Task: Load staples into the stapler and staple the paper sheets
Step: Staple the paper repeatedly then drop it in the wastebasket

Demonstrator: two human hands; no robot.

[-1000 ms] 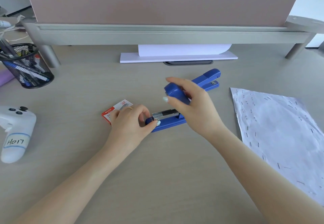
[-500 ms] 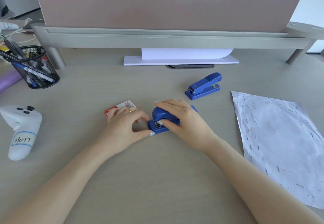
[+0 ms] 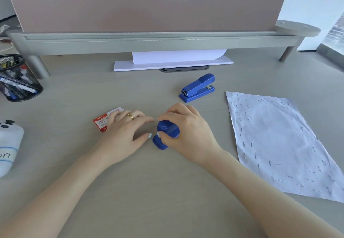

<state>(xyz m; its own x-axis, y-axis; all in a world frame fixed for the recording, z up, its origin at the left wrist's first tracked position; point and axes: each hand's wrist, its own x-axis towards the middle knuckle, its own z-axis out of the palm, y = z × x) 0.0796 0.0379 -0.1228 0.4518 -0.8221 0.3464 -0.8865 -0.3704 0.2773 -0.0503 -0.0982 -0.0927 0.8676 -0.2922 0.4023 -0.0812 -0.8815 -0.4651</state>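
A blue stapler (image 3: 166,134) lies closed on the desk at the centre, its front end pointing toward me. My right hand (image 3: 188,131) grips it from above, fingers curled over the top and thumb on its near side. My left hand (image 3: 126,131) hovers just left of it with fingers relaxed and spread, holding nothing, partly covering a red and white staple box (image 3: 104,123). A sheet of white paper (image 3: 283,140) dotted with many staples lies to the right.
A second blue stapler (image 3: 198,87) stands closed behind my right hand. A black mesh pen holder (image 3: 17,78) is at the far left, a white controller (image 3: 8,144) at the left edge. A monitor riser (image 3: 149,41) with white paper (image 3: 173,60) under it crosses the back.
The stapler's lid, raised a second ago with the staple channel showing, has been pressed down closed by my right hand. My left hand has let go of the stapler's front and drawn slightly left.
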